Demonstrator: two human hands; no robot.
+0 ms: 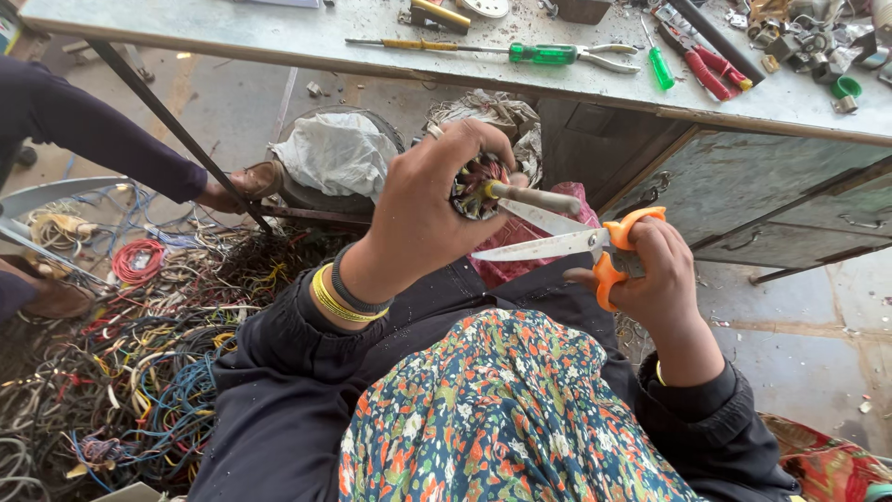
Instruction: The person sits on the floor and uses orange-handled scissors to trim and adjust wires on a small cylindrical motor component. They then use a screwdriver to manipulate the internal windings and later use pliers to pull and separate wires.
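The left hand (432, 209) grips a wound motor core (476, 186) at chest height, its shaft pointing right toward the right hand (650, 274), which is closed on orange-handled scissors (567, 244) whose open blades apparently reach left, just beside the windings.

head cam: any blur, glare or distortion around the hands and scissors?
Head view: even daylight, soft shadows. The left hand, wound coil and orange-handled scissors in the right hand are sharp, no motion blur; mild glare on the blades. Wide-angle lens bows the workbench edge. The wire pile stays readable.
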